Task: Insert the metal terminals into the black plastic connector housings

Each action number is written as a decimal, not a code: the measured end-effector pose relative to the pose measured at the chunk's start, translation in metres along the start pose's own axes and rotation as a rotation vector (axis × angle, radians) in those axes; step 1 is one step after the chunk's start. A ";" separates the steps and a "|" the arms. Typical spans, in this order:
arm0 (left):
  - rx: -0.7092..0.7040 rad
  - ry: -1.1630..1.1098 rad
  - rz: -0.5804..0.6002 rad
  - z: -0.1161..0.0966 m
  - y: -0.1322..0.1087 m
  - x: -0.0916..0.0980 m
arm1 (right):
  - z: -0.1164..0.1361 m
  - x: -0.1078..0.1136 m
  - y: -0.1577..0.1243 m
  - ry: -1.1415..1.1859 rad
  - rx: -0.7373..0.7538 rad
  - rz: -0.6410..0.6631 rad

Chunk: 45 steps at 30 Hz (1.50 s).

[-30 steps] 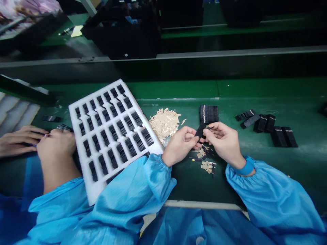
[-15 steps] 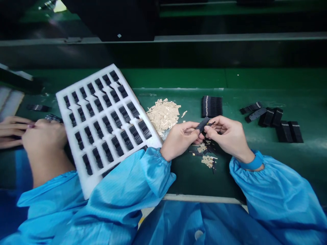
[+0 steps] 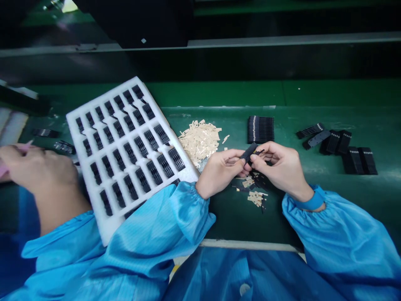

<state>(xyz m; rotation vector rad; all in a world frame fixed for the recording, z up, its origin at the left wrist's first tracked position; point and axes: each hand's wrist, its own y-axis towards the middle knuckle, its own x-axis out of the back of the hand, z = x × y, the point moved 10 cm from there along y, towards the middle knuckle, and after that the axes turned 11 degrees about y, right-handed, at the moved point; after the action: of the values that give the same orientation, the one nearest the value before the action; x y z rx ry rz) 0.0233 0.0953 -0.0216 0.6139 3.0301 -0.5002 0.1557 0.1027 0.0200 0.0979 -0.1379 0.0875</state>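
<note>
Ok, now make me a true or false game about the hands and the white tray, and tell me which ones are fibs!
1. The left hand and right hand are both on one black part. True.
2. The pile of pale flat pieces sits on the white tray. False; it lies on the green table beside it.
3. The white tray holds rows of black slotted parts. True.
4. Nothing is around the right hand's wrist. False; a blue band is.
5. A co-worker's hand is left of the tray. True.
</note>
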 end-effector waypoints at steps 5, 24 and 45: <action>0.012 0.012 -0.005 0.000 -0.001 0.000 | 0.001 0.000 0.000 -0.017 0.008 -0.007; -0.036 0.063 -0.061 0.000 -0.001 0.005 | 0.024 0.001 -0.004 -0.412 0.238 -0.067; 0.024 0.139 -0.124 0.015 -0.001 0.003 | 0.028 -0.002 -0.012 -0.308 0.236 -0.154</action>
<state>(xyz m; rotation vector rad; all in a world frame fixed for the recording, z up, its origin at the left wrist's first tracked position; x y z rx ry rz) 0.0190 0.0907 -0.0361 0.4834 3.2137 -0.5195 0.1516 0.0881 0.0461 0.3579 -0.4273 -0.0665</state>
